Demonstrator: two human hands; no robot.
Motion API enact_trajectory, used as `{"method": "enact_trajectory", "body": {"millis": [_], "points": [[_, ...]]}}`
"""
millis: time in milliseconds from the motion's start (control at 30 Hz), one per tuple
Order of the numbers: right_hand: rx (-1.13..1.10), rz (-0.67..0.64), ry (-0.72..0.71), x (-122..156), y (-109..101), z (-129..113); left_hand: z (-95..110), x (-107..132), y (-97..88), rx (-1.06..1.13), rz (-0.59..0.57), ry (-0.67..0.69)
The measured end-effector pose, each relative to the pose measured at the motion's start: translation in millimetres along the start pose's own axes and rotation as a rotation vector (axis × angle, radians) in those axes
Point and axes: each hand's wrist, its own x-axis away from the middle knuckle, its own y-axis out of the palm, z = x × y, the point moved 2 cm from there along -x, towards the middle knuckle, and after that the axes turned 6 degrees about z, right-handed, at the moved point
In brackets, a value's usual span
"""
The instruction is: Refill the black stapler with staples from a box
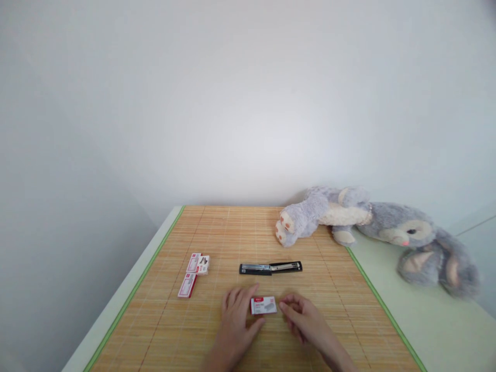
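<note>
The left hand (236, 310) is lying on the near middle of the bamboo mat (341, 289), and its grip is closing on the left end of a small red and white box (264, 305), with the fingers along the far side and the thumb coming up at the near edge. The right hand (306, 318) is resting just beside the right end of the same box; its grip is narrow, with the fingers curled and the tips touching the box, but I cannot tell if it is really pinching it. The box is sitting between the two hands, lying flat with its long side across. Just beyond it, a black stapler (270, 267) is lying opened out flat in one long line. To the left, well apart from the hands, three more small boxes are lying: two (198, 263) touching each other and a third one (187, 285) a little nearer. The mat is covering most of the pale counter (418, 310). At the far right corner, a grey plush rabbit (387, 232) is lying on its side, partly on the mat.
</note>
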Motion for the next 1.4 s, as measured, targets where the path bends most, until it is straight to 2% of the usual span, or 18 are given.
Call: {"method": "enact_trajectory", "body": {"millis": [67, 167, 300, 467, 567, 733, 867, 1067, 1267, 1400], "points": [[0.135, 0.066, -0.141, -4, -6, -6, -10, 1, -6.9, -0.033, 0.012, -0.036], [0.381, 0.041, -0.28, -7, -5, -22, -20, 1, -15.3, -0.066, 0.006, -0.044], [0.59, 0.038, -0.323, -9, -11, -37, -25, -4, -20.2, -0.085, 0.006, -0.039], [0.623, 0.059, -0.339, -10, -21, -45, -28, -8, -22.2, -0.098, 0.013, -0.046], [0.676, 0.053, -0.393, -12, -4, -60, -29, -10, -21.9, -0.09, 0.004, -0.045], [0.932, -0.04, -0.496, -27, 35, -83, -30, -11, -20.7, -0.085, 0.011, -0.035], [0.978, -0.088, -0.517, -39, 44, -87, -32, -10, -20.9, -0.063, 0.007, -0.041], [0.93, -0.118, -0.55, -38, 19, -87, -32, -11, -21.9, -0.029, 0.005, -0.063], [0.668, -0.057, -0.529, -32, -8, -54, -30, -13, -23.1, -0.008, -0.007, -0.07], [0.633, 0.014, -0.488, -25, -26, -38, -29, -13, -23.2, 0.005, -0.056, -0.098]]}}
